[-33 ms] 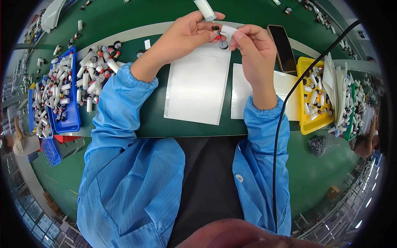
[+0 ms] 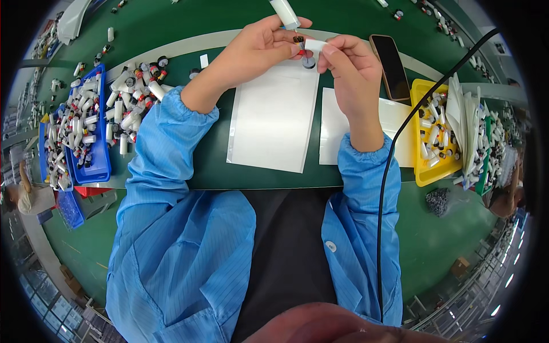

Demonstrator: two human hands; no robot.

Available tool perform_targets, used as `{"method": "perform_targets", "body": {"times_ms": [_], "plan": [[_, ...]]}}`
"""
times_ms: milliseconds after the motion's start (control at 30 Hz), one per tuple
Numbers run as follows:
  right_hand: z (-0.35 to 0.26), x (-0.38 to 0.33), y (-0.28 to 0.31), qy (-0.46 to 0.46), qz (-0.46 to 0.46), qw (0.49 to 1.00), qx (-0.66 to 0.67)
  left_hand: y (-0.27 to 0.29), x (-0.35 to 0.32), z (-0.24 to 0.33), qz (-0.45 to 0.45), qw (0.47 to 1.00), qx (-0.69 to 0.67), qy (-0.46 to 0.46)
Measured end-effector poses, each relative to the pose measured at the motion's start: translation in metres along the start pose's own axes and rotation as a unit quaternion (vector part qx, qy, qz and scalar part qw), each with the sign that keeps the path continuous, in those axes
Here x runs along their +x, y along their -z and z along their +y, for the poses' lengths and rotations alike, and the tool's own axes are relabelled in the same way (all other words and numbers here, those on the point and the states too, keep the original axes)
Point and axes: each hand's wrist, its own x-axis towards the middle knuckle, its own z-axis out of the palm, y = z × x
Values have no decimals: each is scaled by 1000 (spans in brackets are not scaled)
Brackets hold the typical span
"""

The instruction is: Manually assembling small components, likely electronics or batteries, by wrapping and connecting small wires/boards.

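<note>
White syringe point(image 2: 284, 12) pinched in left hand point(image 2: 257, 48) — right hand point(image 2: 351, 66) grips a small white tube point(image 2: 315, 46).

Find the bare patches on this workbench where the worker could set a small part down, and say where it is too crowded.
Bare green mat lies between the loose tubes and the left white sheet, with a narrow strip between that and the right sheet. Beyond the hands, the far green top is mostly open. The blue tray and yellow tray are crowded.
</note>
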Motion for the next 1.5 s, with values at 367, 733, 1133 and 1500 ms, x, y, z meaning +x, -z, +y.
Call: {"method": "perform_targets", "body": {"times_ms": [367, 733, 1133, 1500], "plan": [[6, -1, -13, -54, 34, 996, -66, -3, -1, 0, -27, 999, 16, -14], [5, -1, -14, -13, 24, 987, -158, 2, -2, 2, -23, 998, 57, 19], [9, 4, 4, 61, 59, 991, -102, 8, -10, 44, 105, 991, 15, -86], [-8, -23, -13, 10, -143, 745, -651, 334, -65, 55, 249, 670, 682, 156]]}}
